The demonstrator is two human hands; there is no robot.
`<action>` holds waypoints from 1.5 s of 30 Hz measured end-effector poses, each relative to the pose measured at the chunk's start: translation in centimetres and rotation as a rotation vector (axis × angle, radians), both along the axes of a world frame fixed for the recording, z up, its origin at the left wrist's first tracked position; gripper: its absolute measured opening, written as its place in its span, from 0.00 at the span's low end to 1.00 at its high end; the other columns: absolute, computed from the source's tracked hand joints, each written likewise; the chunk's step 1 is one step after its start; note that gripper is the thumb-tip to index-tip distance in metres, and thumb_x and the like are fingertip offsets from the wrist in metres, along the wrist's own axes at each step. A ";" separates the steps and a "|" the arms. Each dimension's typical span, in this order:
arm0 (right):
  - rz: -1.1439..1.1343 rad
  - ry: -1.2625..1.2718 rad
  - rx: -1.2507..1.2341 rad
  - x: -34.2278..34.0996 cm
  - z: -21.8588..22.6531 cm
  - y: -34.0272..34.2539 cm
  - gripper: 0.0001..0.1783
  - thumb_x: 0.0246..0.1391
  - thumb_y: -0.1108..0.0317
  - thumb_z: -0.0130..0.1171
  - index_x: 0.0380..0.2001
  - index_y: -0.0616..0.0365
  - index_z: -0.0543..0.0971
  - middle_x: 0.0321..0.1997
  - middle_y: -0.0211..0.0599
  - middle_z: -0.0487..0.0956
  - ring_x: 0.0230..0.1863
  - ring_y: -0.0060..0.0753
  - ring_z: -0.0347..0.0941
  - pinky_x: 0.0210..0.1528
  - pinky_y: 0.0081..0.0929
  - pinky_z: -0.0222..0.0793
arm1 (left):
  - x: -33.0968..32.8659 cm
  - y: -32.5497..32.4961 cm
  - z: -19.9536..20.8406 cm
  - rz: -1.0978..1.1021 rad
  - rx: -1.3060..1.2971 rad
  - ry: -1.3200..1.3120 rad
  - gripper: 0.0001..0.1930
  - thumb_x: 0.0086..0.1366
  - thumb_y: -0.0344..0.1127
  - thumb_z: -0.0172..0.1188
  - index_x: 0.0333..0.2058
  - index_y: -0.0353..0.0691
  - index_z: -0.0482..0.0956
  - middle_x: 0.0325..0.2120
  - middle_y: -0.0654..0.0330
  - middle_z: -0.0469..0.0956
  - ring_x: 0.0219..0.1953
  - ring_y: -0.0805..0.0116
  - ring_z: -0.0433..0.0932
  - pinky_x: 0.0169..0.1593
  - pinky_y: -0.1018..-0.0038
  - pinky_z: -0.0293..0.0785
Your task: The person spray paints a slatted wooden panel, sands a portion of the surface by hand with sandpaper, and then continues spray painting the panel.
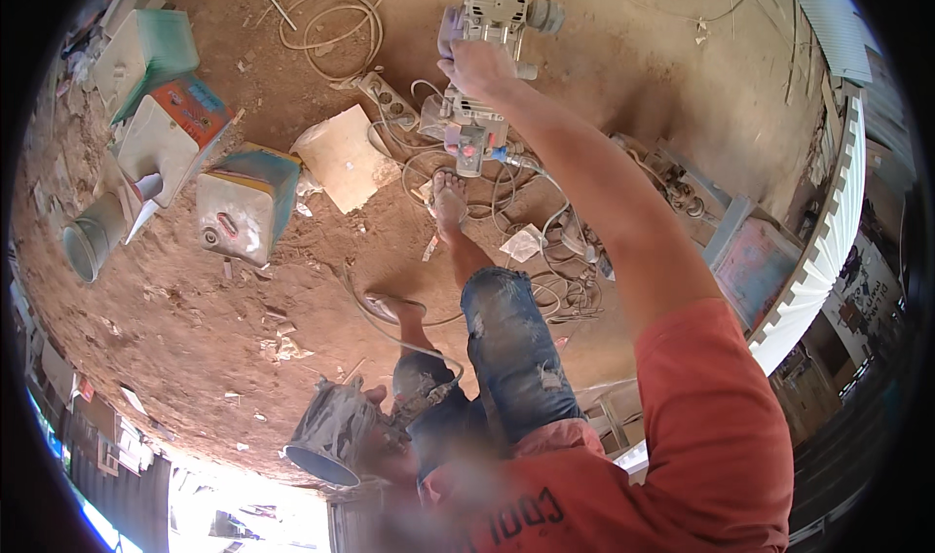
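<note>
My right arm reaches far forward. My right hand (pixel 484 69) is closed over the middle of a dusty air compressor (pixel 497 8), and the part beneath the fingers is hidden. A red-marked gauge and a blue hose fitting sit at the compressor's near end. Low on my left, my left hand (pixel 376 395) grips a grey, plaster-smeared hopper spray gun (pixel 336 417). Its round mouth faces down and left, and a hose runs up to it. Most of the left fingers are hidden or blurred.
Several plastic jerrycans (pixel 239 207), some cut open, stand at the left beside a grey bucket (pixel 90 246). A power strip (pixel 390 100), a pale board (pixel 348 159) and tangled hoses (pixel 565 290) lie on the dirt floor near my feet. Corrugated sheeting (pixel 828 251) edges the right.
</note>
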State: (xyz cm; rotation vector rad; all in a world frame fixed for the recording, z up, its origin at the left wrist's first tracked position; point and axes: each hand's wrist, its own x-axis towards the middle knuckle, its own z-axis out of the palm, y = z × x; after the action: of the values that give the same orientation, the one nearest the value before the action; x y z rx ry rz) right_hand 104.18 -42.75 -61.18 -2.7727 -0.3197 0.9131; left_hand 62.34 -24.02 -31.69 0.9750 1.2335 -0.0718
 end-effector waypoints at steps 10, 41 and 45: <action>-0.058 -0.055 0.026 -1.8 -0.2 -10.0 0.22 0.63 0.47 0.51 0.44 0.56 0.77 0.37 0.46 0.84 0.42 0.51 0.81 0.51 0.56 0.67 | -0.1 1.7 -1.0 -0.072 0.089 0.019 0.22 0.61 0.45 0.55 0.52 0.44 0.68 0.53 0.56 0.69 0.65 0.58 0.63 0.63 0.50 0.68; 0.527 -0.059 -0.564 -17.6 -9.8 -14.1 0.21 0.55 0.49 0.59 0.42 0.53 0.85 0.52 0.32 0.78 0.64 0.42 0.63 0.72 0.63 0.42 | -0.8 2.4 -3.2 0.012 0.059 -0.026 0.22 0.61 0.40 0.55 0.54 0.43 0.68 0.54 0.55 0.68 0.65 0.58 0.62 0.63 0.46 0.67; 0.188 -0.013 -0.479 -18.5 -3.8 -9.7 0.35 0.58 0.46 0.57 0.63 0.54 0.69 0.66 0.38 0.69 0.70 0.45 0.57 0.73 0.64 0.37 | -2.7 1.4 -1.9 0.312 0.002 -0.099 0.23 0.61 0.41 0.55 0.54 0.41 0.68 0.53 0.54 0.69 0.64 0.59 0.63 0.64 0.46 0.66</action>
State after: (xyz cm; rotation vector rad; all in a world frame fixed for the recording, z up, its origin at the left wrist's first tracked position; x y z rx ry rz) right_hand 85.72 -52.46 -64.94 -3.2260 -0.4172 1.1458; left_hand 59.61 -22.66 -33.59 0.7690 1.2803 0.2208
